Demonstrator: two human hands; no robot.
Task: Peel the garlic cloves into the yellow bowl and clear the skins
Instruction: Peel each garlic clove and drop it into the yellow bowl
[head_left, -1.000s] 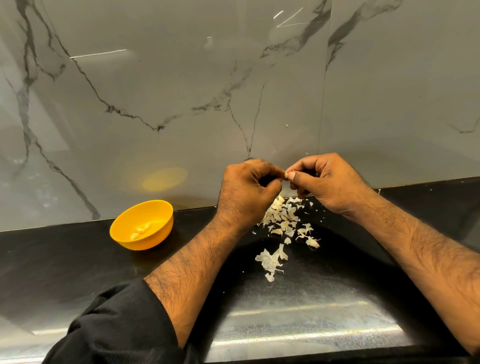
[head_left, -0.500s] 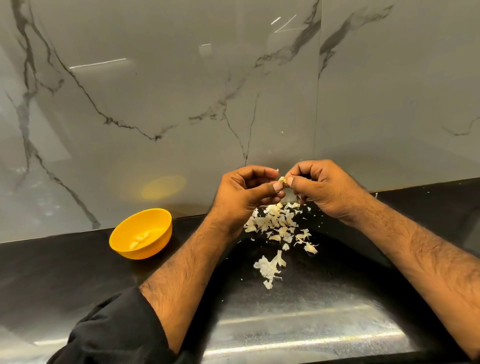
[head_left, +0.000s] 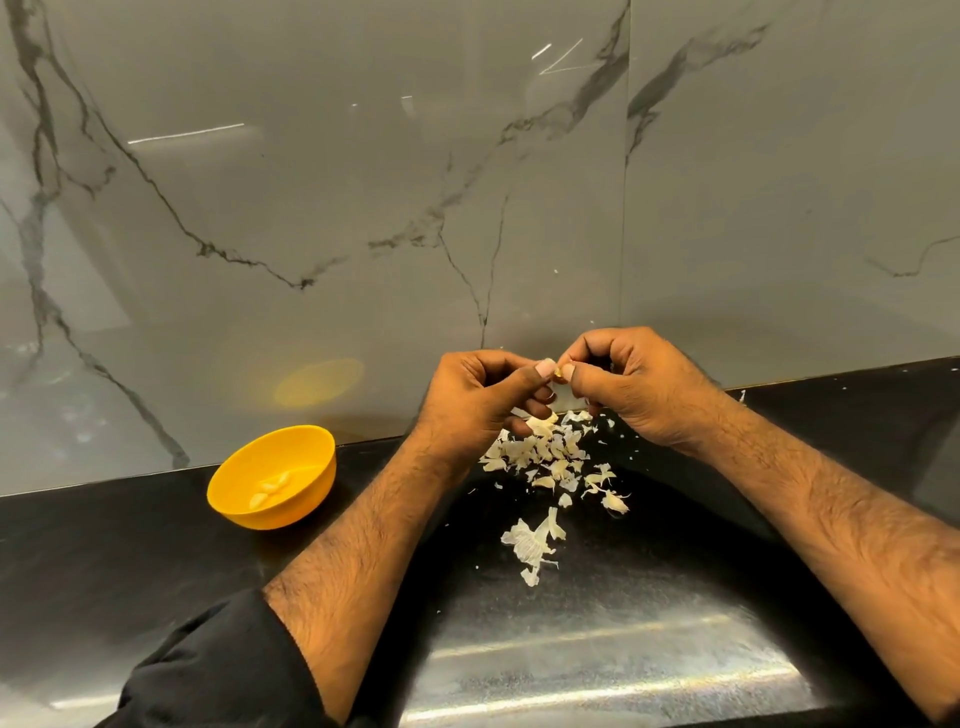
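Already a few peeled pale cloves (head_left: 270, 491) lie in the round yellow plastic bowl (head_left: 311, 483) on the black stone counter (head_left: 104, 561). Both the left hand (head_left: 475, 402) and right hand (head_left: 641, 387) pinch a small garlic clove (head_left: 558, 372) above the heap of papery white skins (head_left: 550, 457). Judging by this, peeling is under way and the skins are not yet cleared.

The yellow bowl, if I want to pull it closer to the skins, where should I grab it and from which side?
Probably take the yellow bowl by its rim on the right, the edge nearest the left hand. It sits upright and open on the black counter with nothing touching it, and the thin rim suits a pinch, thumb outside. Keep fingers shallow: peeled cloves lie at the bottom.
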